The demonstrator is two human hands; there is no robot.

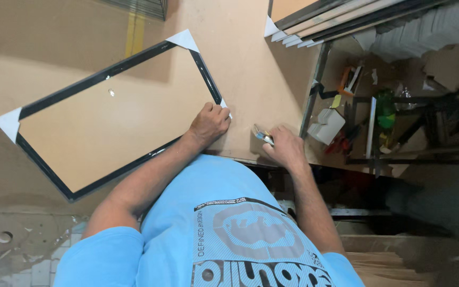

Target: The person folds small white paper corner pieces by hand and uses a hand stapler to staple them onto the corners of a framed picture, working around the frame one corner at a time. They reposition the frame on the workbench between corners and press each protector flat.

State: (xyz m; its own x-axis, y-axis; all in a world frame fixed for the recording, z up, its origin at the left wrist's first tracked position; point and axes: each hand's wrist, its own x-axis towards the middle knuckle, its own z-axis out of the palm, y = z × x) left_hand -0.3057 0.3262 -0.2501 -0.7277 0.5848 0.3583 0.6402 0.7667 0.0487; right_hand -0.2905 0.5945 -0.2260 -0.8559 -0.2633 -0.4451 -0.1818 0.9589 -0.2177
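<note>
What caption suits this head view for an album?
Left hand presses a black picture frame corner; right hand holds a small tool on the workbench.

Framing workshop: stacked frames (320,16), worn workbench (251,64), cluttered tool shelf (378,122).

Three white paper corner caps sit on the corners of the big dark frame, like packing. One cap (184,40) is at 11 o'clock, one (9,123) is far out at 9 o'clock, and the near cap (224,104) is close to the middle. More white caps (280,33) peek out from a pile at 1 o'clock. A small white box (328,125) stands at 3 o'clock. An orange and white pack (349,79) is at 2 o'clock, with a little yellow tag (336,101) just below it.
</note>
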